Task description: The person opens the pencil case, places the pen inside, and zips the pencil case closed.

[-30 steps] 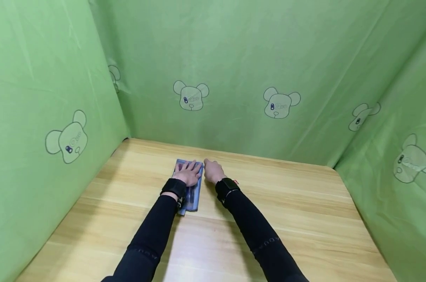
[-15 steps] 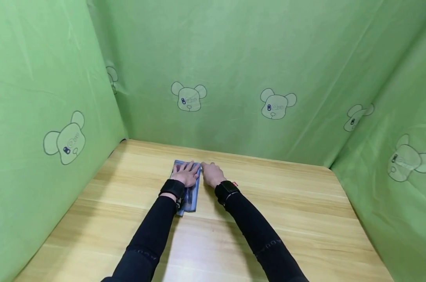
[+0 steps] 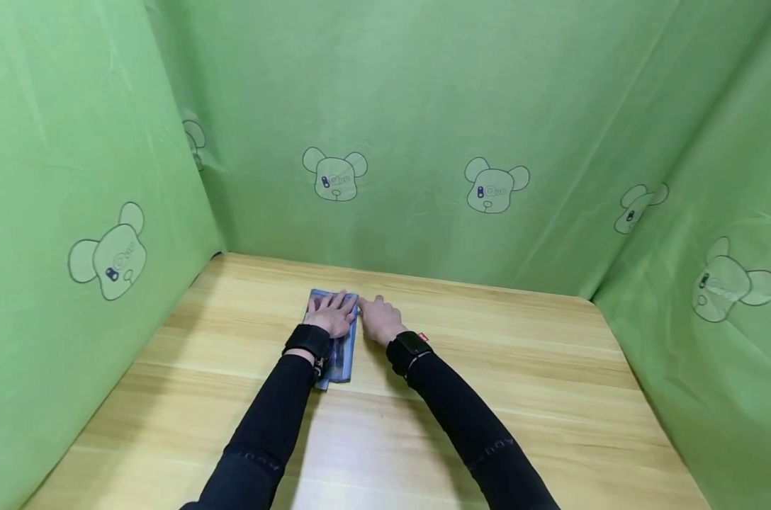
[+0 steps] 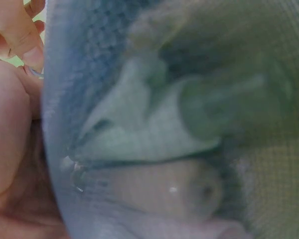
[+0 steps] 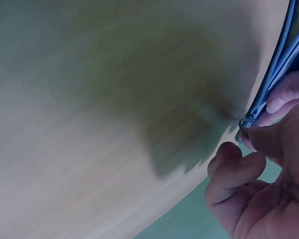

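A flat zippered mesh pouch [image 3: 343, 354] with blue edging lies on the table. My left hand [image 3: 331, 317] rests on its far half with the fingers spread. Close up in the left wrist view, the pouch's see-through mesh [image 4: 114, 50] shows pale tube-like items [image 4: 139, 134] inside. My right hand [image 3: 379, 320] is at the pouch's far right corner. In the right wrist view its thumb and forefinger pinch the small zipper pull [image 5: 245, 122] at the end of the blue zipper edge [image 5: 276, 67], and its other fingers are curled. The fingertips partly hide the pull.
The light wood table [image 3: 487, 397] extends to both sides and toward me. Green curtains [image 3: 417, 85] with bear-head prints enclose it at the back, left and right. A small red tag [image 3: 423, 337] shows beside my right wristband.
My right hand has shifted slightly toward me along the pouch's right edge, one finger now more raised. The left hand stays spread on the pouch. The head view has shifted a little.
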The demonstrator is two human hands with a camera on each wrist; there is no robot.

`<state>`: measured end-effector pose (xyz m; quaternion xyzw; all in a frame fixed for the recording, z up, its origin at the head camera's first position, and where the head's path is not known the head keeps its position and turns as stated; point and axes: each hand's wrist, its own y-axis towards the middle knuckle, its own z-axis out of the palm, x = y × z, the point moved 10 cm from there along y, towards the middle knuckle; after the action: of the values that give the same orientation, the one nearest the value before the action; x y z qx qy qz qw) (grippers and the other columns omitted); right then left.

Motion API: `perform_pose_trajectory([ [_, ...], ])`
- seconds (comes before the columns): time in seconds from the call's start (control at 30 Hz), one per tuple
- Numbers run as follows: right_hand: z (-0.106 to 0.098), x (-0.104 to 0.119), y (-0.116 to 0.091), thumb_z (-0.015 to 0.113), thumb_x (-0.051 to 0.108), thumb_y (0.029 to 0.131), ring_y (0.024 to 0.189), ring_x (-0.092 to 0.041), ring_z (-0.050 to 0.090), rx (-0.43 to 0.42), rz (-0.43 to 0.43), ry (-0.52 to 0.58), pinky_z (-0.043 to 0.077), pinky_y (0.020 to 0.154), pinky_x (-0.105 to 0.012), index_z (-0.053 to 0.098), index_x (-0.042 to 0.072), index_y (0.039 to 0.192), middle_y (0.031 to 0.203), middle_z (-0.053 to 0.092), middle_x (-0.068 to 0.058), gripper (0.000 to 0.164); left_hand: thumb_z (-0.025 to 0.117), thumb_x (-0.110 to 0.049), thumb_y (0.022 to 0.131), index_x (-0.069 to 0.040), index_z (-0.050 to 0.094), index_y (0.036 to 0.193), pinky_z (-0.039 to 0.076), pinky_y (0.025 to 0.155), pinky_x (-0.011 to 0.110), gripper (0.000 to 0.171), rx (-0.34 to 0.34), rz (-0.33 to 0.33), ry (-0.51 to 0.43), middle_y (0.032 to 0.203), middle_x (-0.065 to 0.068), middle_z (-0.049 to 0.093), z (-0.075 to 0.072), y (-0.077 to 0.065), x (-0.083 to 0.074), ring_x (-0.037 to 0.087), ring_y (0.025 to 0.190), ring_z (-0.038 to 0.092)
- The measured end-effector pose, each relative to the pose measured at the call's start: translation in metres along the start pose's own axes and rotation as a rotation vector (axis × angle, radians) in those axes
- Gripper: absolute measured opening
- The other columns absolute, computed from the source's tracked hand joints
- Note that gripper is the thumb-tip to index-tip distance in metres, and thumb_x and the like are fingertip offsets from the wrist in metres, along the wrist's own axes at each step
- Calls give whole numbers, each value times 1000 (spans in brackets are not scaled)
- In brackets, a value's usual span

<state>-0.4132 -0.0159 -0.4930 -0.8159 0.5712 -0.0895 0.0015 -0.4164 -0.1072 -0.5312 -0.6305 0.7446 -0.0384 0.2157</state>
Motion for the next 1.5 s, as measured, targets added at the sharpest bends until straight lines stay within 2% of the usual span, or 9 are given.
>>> perform_pose_trajectory([
  [0.17,3,3,-4,49,13,104,99,-39,70,16,-17,-25,61,77,-48,47,27,151,132,58,-25,49,29,-35,109,-27,16,164,1,124,70,57,-3,4,-3,174,5,6,3,4,3,39,160,4],
  [0.4,2,7,-16,50,12,103,97,-38,70,24,-35,-40,62,75,-47,48,26,150,133,58,-25,49,25,-32,110,-22,15,165,4,126,67,56,-11,13,31,174,8,7,-10,-15,-8,38,160,6],
  [0.6,2,11,-26,47,14,106,96,-36,69,18,-69,-21,61,76,-47,55,22,142,126,60,-24,38,25,-31,110,-20,15,165,4,126,67,57,-6,18,24,173,10,8,-11,-19,-11,39,160,7],
  [0.83,5,9,-36,45,16,107,94,-35,68,16,-83,3,61,76,-47,58,23,137,125,61,-23,34,29,-30,109,-22,16,164,3,125,68,57,-10,26,-10,173,10,10,-5,-7,-6,40,159,7],
  [1.07,3,14,-47,49,15,105,91,-35,69,15,-124,25,61,73,-48,62,18,126,122,62,-23,24,26,-32,111,-21,16,164,3,125,68,56,-23,25,11,173,10,8,-13,-20,-12,39,160,6],
  [1.17,4,15,-52,51,15,105,90,-33,69,9,-145,19,62,72,-47,62,18,127,121,63,-23,25,26,-33,111,-21,16,165,3,125,68,56,-19,30,3,173,10,7,-11,-20,-11,40,160,6],
  [1.3,7,18,-59,51,17,105,91,-34,70,10,-174,21,62,72,-47,61,19,133,124,63,-25,30,26,-33,111,-22,14,165,0,125,69,57,1,26,-17,174,10,5,-4,-10,-6,40,160,3],
  [1.43,7,22,-68,51,19,106,90,-32,70,-3,-206,30,62,68,-45,64,18,126,121,64,-23,24,25,-36,110,-25,11,165,-2,124,70,57,3,20,-12,174,7,2,1,0,0,39,160,1],
  [1.5,7,23,-73,50,20,106,87,-30,69,-8,-217,33,61,65,-43,65,18,122,117,65,-21,21,25,-36,110,-25,11,165,-2,123,71,58,4,19,-20,174,8,2,1,0,-1,39,160,1],
])
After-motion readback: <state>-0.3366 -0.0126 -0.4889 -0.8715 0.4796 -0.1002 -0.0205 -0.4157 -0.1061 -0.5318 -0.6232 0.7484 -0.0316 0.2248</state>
